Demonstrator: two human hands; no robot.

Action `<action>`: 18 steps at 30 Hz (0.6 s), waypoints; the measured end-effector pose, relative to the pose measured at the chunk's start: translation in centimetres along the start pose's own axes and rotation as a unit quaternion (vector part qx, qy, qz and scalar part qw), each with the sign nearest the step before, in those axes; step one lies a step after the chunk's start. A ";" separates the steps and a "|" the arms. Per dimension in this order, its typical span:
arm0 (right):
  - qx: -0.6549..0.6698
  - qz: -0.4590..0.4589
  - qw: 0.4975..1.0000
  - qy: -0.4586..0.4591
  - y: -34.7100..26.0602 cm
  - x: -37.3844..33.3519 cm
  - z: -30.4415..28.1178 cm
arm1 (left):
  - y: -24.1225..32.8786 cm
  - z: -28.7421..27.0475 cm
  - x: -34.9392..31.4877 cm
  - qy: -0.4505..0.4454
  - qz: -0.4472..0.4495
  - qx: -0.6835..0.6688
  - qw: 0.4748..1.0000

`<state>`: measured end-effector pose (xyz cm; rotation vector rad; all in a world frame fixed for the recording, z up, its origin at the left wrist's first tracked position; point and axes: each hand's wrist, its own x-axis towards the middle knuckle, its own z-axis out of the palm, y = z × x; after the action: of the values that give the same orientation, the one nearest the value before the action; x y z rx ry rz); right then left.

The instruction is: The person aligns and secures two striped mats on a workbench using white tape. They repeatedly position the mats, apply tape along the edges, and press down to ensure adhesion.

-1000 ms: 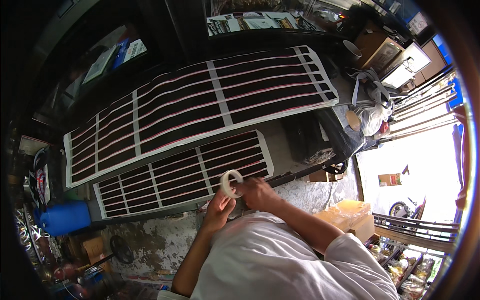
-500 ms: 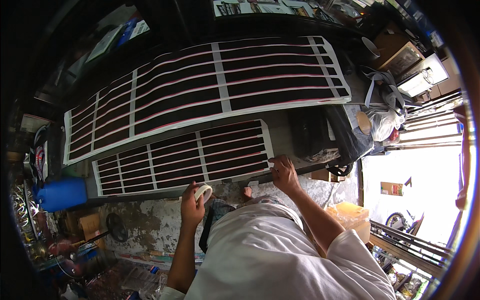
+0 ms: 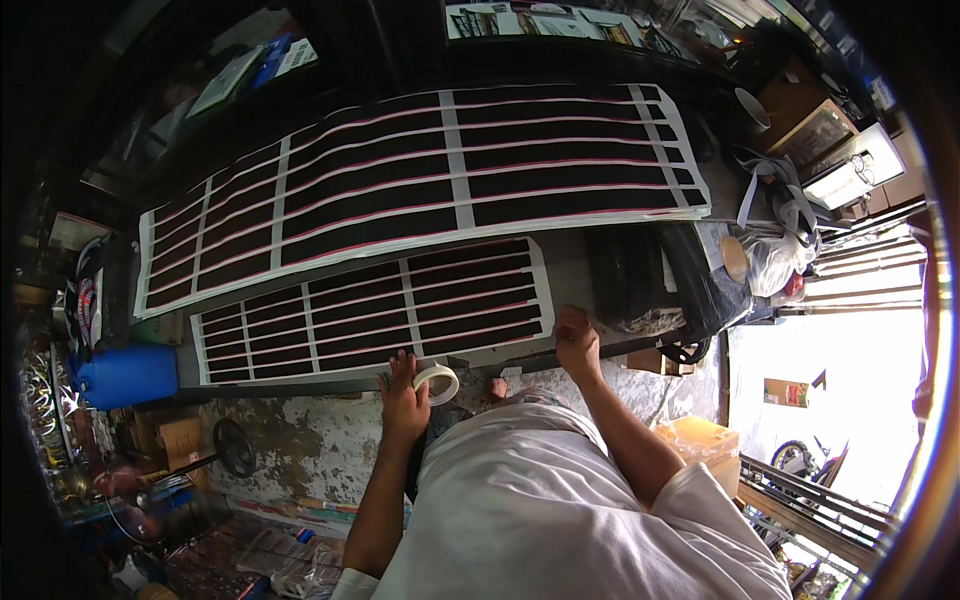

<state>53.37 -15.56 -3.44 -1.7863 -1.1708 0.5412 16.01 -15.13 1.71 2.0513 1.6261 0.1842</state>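
My left hand [image 3: 403, 402] is at the near edge of the smaller printed sheet [image 3: 541, 290], its fingers reaching up onto the margin. A roll of pale masking tape [image 3: 430, 373] is held at its thumb side, with the ring's opening showing. To the right, my right hand [image 3: 577, 342] is closed with bent fingers, just off the sheet's near right corner. Whatever its fingers may hold is too small or hidden to tell. The sheet carries rows of black rectangles split by white and reddish lines, and lies flat on the dark table [image 3: 570, 262].
Beyond it lies a larger stack of similar printed sheets [image 3: 455, 150]. Black wrapped bundles [image 3: 690, 270] and a clear plastic bag [image 3: 765, 255] sit at the table's right end. A blue drum [image 3: 125, 377] stands at the left, a yellowish box [image 3: 700, 437] at lower right.
My left hand has moved right along the sheet's near edge with the tape roll, its fingers now stretched onto the sheet. My right hand has shifted slightly right, off the sheet's corner.
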 end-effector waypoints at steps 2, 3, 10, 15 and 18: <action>0.074 0.043 0.996 -0.022 -0.1 0.4 0.5 | -0.5 0.0 0.6 0.001 -0.001 0.008 1.000; 0.050 0.046 0.997 -0.035 -0.6 0.7 0.5 | -0.5 -0.1 0.9 -0.004 -0.012 0.026 1.000; -0.106 -0.135 0.973 -0.153 -5.3 3.1 -1.6 | 1.0 -1.5 0.5 -0.006 0.002 0.053 0.999; -0.138 -0.146 0.967 -0.155 -5.1 2.8 -0.8 | 0.9 -1.1 0.7 -0.017 0.020 0.012 1.000; -0.141 -0.142 0.967 -0.158 -4.9 2.8 -0.8 | 0.9 -1.0 0.7 -0.042 0.015 0.032 0.998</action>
<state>52.80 -12.76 1.50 -1.7616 -1.7680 0.5205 16.60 -14.30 2.87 2.1032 1.5688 0.0567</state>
